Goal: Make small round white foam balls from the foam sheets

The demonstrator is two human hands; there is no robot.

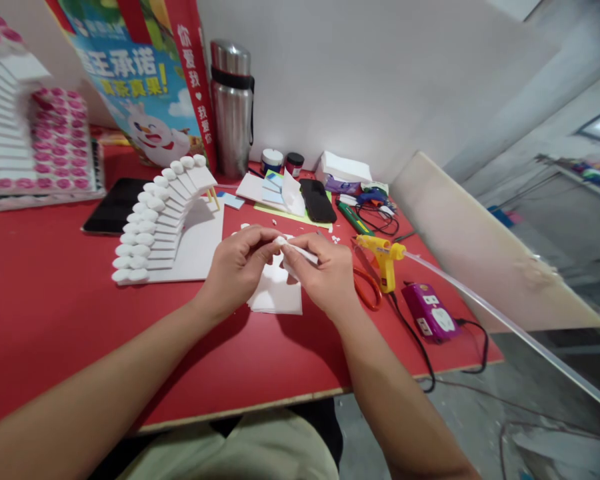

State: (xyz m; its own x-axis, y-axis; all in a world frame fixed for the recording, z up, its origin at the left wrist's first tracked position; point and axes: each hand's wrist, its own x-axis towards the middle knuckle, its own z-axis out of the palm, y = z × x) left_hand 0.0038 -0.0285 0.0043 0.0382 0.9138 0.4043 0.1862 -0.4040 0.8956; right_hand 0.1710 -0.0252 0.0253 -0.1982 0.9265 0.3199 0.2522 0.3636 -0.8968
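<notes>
Left hand (237,267): pinched a small white oval piece (280,241) between thumb and fingertips, over the middle of the flat red tabletop (180,380).
Right hand (327,270): clamped a thin white strip (306,255), with fingertips meeting the left's at the oval.
Stacked white sheets (280,297): lay beneath both hands, back from the surface's front edge.
White curved stair model (164,245) trimmed with ovals: stood left of the hands.
Yellow plastic glue gun (387,270): rested near the surface's right edge.

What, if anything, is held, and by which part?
Left hand and right hand pinch a white piece at its rounded end; the rest is partly hidden.
</notes>
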